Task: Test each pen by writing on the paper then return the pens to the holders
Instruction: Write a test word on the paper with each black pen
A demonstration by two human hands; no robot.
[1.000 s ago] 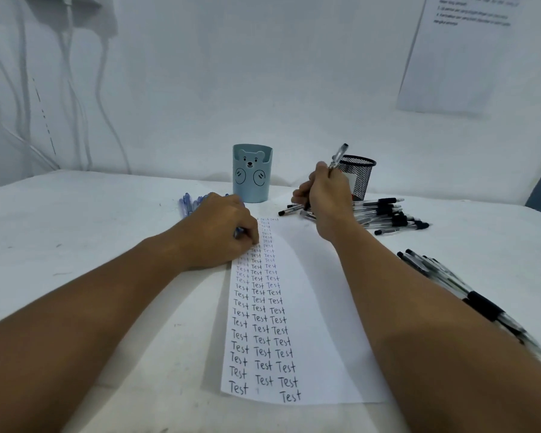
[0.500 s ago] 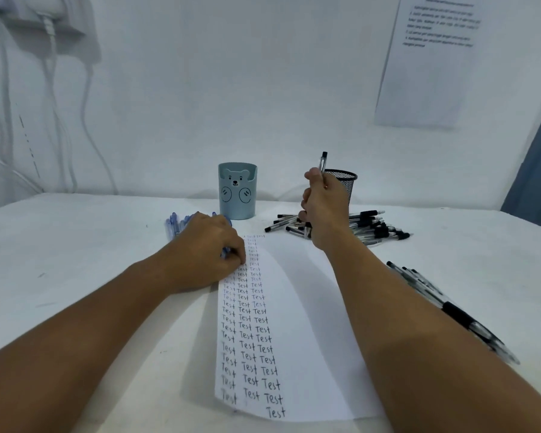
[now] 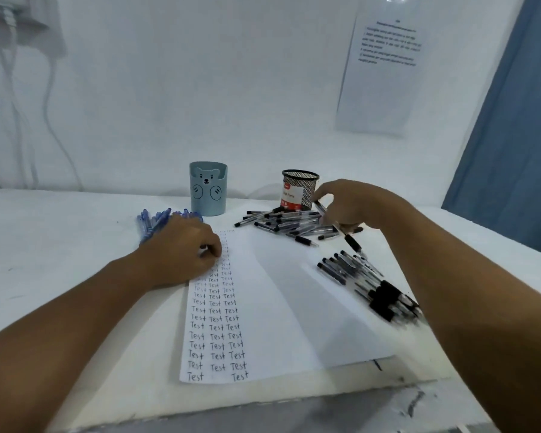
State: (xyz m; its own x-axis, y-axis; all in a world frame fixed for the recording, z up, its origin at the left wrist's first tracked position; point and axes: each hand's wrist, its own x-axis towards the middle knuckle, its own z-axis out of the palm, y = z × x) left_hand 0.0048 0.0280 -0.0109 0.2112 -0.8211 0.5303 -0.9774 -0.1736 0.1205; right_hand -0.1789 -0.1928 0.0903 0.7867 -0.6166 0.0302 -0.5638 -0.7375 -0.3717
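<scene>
I am holding one black pen and getting ready to set it down.

My right hand (image 3: 353,204) is pinching a light, stiff pen (image 3: 338,229) by its thin middle, at 1 o'clock above the pen pile (image 3: 289,225). It is smooth, so I am squeezing gently. My left hand (image 3: 185,245) is curling loosely and pressing the paper (image 3: 281,307) at 11 o'clock. I cannot tell if it is holding anything.
</scene>
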